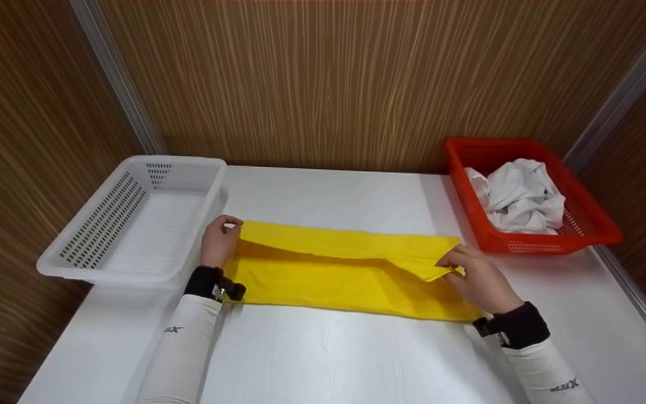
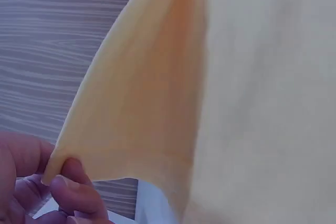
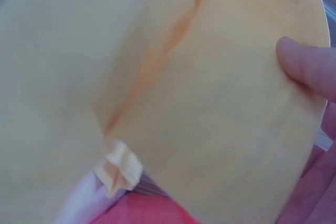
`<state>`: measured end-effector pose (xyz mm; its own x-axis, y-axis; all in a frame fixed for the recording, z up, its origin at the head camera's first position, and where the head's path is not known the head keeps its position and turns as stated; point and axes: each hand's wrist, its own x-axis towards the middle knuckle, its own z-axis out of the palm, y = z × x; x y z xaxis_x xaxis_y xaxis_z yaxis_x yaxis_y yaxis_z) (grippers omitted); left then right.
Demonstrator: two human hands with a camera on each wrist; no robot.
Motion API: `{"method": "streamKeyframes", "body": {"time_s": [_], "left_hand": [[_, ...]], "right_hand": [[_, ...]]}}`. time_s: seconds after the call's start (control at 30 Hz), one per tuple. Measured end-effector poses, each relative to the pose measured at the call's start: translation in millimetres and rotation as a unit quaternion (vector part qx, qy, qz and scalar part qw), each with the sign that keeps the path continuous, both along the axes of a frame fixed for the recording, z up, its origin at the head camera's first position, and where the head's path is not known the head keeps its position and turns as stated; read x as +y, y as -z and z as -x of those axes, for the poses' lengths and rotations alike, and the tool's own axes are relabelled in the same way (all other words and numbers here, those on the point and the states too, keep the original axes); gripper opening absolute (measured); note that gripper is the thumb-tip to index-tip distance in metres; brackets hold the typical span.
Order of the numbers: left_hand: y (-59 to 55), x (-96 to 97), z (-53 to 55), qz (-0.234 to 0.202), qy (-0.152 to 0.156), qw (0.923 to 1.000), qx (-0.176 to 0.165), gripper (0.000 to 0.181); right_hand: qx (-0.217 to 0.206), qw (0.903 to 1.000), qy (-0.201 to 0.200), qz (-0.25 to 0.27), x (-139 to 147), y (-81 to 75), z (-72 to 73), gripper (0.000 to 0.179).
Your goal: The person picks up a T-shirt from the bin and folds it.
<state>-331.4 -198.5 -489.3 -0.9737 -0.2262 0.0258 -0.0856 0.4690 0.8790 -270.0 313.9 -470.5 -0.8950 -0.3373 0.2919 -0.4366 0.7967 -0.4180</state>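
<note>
A yellow cloth (image 1: 312, 280) lies folded in a long strip across the white table, its far layer lifted along the edge. At its far left corner my left hand (image 1: 221, 241) pinches the fabric between thumb and fingers; in the left wrist view the fingertips (image 2: 73, 182) grip the corner of the raised layer. My right hand (image 1: 483, 278) pinches the right end of the upper layer, where a flap is turned toward me. In the right wrist view the thumb (image 3: 307, 66) presses on the cloth (image 3: 236, 103) near its edge.
To the left stands a white perforated basket (image 1: 199, 224) with nothing in it. A red basket (image 1: 536, 242) at the back right holds crumpled white cloth (image 1: 525, 193). Wood-grain panels (image 1: 312, 84) enclose the white table (image 1: 323, 353) at the back and sides.
</note>
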Motion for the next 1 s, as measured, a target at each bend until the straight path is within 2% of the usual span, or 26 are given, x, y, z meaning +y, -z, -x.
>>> {"method": "streamKeyframes", "body": {"time_s": [0.07, 0.13, 0.23, 0.33, 0.43, 0.57, 0.63, 0.73, 0.8, 0.9, 1.0], "left_hand": [[-2.7, -1.5, -5.5, -0.007, 0.001, 0.9999, -0.010, 0.024], [-2.2, -2.9, -9.8, 0.009, 0.014, 0.9994, -0.030, 0.022], [3.5, -4.7, -13.2, 0.060, 0.041, 0.9953, -0.064, 0.022], [10.4, -5.5, -13.7, 0.095, 0.055, 0.9908, -0.079, 0.021], [13.0, -5.4, -13.2, 0.103, 0.051, 0.9899, -0.083, 0.020], [11.5, -5.5, -13.3, 0.110, 0.047, 0.9897, -0.079, 0.020], [10.8, -5.3, -13.7, 0.113, 0.047, 0.9891, -0.081, 0.021], [10.1, -3.9, -13.6, 0.136, 0.039, 0.9860, -0.088, 0.026], [8.8, -1.6, -13.6, 0.158, 0.025, 0.9836, -0.083, 0.030], [5.6, 4.4, -13.6, 0.177, 0.006, 0.9830, -0.051, 0.031], [3.5, 12.7, -14.3, 0.172, 0.023, 0.9849, -0.005, 0.027]], "right_hand": [[0.009, 0.9999, -0.009, 0.008, 1, -3.0, -1.8, 0.023], [0.003, 0.9998, -0.019, 0.009, 1, -3.6, -3.4, 0.022], [-0.039, 0.9987, -0.028, -0.017, -4, 0.4, -3.6, 0.018], [-0.089, 0.9943, -0.042, -0.041, -11, 8.4, -2.9, 0.020], [-0.077, 0.9947, -0.065, -0.023, -16, 13.7, -3.7, 0.023], [-0.013, 0.9976, -0.064, 0.024, -19, 8.9, -8.4, 0.019], [-0.020, 0.9976, -0.059, 0.028, -20, 4.1, -11.1, 0.016], [-0.057, 0.9959, -0.069, 0.017, -20, -1.7, -14.3, 0.010], [-0.077, 0.9946, -0.068, 0.013, -20, -4.9, -15.1, 0.016], [-0.077, 0.9961, -0.036, 0.025, -19, -7.7, -15.1, 0.022], [-0.076, 0.9968, 0.003, 0.028, -20, -6.9, -13.7, 0.019]]}}
